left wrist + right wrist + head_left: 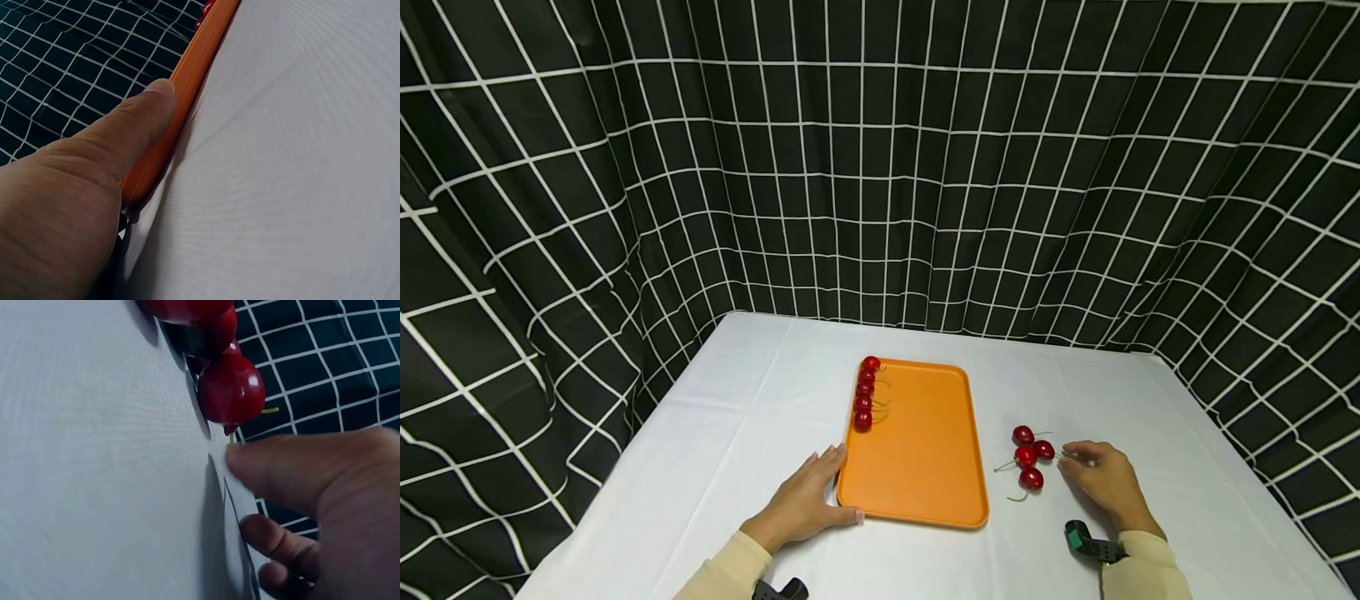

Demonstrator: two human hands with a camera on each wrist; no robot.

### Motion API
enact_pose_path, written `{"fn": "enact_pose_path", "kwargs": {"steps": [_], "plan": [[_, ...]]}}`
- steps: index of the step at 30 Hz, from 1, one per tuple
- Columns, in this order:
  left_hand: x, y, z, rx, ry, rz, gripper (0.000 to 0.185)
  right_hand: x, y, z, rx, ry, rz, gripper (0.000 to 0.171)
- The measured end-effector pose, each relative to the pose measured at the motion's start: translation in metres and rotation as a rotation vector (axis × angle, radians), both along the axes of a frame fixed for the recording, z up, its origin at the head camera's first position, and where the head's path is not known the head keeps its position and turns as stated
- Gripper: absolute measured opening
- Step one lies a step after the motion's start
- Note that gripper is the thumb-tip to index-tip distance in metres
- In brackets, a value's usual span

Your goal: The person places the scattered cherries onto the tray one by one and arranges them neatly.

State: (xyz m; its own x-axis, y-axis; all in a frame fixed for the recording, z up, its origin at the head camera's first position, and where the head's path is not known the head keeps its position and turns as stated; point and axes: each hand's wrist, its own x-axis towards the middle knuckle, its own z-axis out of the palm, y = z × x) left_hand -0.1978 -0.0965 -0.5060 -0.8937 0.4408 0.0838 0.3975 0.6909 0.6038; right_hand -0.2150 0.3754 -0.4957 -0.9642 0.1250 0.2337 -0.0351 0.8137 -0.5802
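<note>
An orange tray (917, 450) lies on the white tablecloth, with several red cherries (863, 400) lined up along its left rim. My left hand (808, 500) rests flat at the tray's near-left corner. Its thumb (144, 119) presses against the orange rim (194, 69). Several loose cherries (1030, 457) lie to the right of the tray. My right hand (1101, 479) lies just right of them. One fingertip (281, 469) touches the green stem of the nearest cherry (231, 390), and the other fingers curl loosely beneath without closing on it.
A black curtain with a white grid (880, 183) encloses the table on the back and both sides. The white cloth (737, 400) runs to the edges at left and right. A black wrist device (1090, 542) sits on my right forearm.
</note>
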Motion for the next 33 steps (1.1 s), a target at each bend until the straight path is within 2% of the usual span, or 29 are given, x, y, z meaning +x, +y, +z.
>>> {"fn": "enact_pose_path", "kwargs": {"steps": [6,13,19,26,31,33], "plan": [[0.001,0.001,-0.001,0.008,-0.016,0.002,0.109,-0.001,-0.003,-0.002,0.051,-0.016,0.002,0.022],[0.001,0.0,-0.001,0.0,-0.017,0.004,0.108,-0.005,-0.006,-0.001,0.034,-0.046,-0.024,0.014],[0.0,0.001,0.0,0.006,-0.018,0.001,0.108,-0.005,-0.008,-0.003,0.025,-0.031,-0.04,0.01],[0.0,0.001,-0.001,0.016,-0.013,-0.006,0.108,-0.004,-0.015,0.004,-0.038,0.085,-0.072,0.009],[0.001,-0.001,-0.001,0.016,-0.011,0.001,0.108,-0.008,-0.031,0.017,-0.078,0.208,-0.023,0.007],[0.001,-0.002,-0.001,0.018,-0.013,0.002,0.108,-0.01,-0.041,0.025,-0.098,0.223,-0.003,0.008]]}}
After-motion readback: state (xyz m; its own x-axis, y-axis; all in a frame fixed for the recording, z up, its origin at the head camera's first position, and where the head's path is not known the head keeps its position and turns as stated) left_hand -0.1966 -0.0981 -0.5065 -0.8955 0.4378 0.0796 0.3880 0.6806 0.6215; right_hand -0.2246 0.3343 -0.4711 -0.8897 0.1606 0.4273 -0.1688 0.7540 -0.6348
